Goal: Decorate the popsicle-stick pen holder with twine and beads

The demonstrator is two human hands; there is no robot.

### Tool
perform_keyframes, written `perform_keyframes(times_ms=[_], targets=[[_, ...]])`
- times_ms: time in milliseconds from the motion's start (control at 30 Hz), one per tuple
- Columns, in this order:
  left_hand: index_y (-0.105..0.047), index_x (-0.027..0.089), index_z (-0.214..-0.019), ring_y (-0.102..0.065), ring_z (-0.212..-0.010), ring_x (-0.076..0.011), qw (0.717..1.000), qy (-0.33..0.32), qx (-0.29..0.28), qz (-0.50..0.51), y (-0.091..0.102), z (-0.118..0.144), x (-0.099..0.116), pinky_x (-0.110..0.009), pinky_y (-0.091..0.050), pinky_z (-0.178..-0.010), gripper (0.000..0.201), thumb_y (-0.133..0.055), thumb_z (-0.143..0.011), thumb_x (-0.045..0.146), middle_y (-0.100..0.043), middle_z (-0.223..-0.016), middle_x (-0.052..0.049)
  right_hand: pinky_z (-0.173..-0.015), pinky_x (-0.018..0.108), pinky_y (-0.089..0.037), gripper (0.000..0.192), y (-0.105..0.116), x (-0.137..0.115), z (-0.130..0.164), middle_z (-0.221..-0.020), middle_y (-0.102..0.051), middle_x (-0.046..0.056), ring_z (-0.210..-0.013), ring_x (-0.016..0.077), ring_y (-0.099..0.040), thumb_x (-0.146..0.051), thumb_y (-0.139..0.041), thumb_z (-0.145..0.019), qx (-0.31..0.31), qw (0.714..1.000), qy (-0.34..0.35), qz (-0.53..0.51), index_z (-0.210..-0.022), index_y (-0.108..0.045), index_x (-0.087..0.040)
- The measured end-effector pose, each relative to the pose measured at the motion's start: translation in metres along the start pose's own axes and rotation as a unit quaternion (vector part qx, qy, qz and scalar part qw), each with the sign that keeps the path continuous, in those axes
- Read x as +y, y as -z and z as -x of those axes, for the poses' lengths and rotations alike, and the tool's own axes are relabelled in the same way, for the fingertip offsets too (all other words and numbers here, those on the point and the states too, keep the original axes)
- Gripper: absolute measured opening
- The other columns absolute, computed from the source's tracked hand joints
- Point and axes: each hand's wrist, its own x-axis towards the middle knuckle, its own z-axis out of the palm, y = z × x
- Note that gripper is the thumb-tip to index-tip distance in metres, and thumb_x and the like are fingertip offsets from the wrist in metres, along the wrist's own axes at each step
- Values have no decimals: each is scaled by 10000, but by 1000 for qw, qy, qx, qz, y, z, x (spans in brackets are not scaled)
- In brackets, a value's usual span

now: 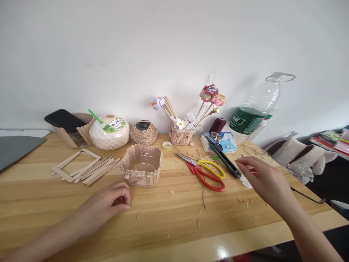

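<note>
The small stick-sided basket (pixel 144 179) stands on the table (pixel 174 218) in the middle of the frame. Wooden sticks already line its visible sides, a pale trim runs across the front and a pink pompom (pixel 127 177) sits at the front left corner, so it looks well advanced. What is left is hard to judge; loose sticks (pixel 100 171) lie at left of centre, apart from it.

The left hand (pixel 117 198) rests just below the basket, loosely curled with nothing seen in it. The right hand (pixel 265 178), at centre right, is near the black cutter (pixel 223 158) and a white disc (pixel 246 182); whether its fingers grip anything cannot be told.

Clear plastic shows inside the basket. At upper centre, a flower basket (pixel 181 137) holds paper flowers (pixel 209 94) and thin sticks; at upper left, a stick holder (pixel 85 134) bears a phone (pixel 65 120).
</note>
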Motion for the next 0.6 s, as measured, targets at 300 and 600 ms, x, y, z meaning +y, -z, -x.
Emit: perform_keyframes(times_ms=[300, 600], targets=[[-628, 226, -879, -626, -744, -193, 995, 22, 57, 77, -8, -2, 12, -275, -479, -669, 188, -491, -808, 333, -681, -803, -11, -549, 337, -483, 351, 8, 20, 9, -928, -718, 63, -655, 235, -668, -484, -424, -813, 14, 997, -78, -3, -871, -667, -237], [-645, 225, -750, -609, -727, -185, 978, 52, 146, 143, 11, 1, 46, -273, -477, -664, 154, -559, -765, 352, -678, -776, -6, -614, 323, -513, 262, -18, -19, 18, -897, -702, 72, -788, 233, -665, -373, -415, -892, -36, 991, 99, -78, -881, -624, -215]])
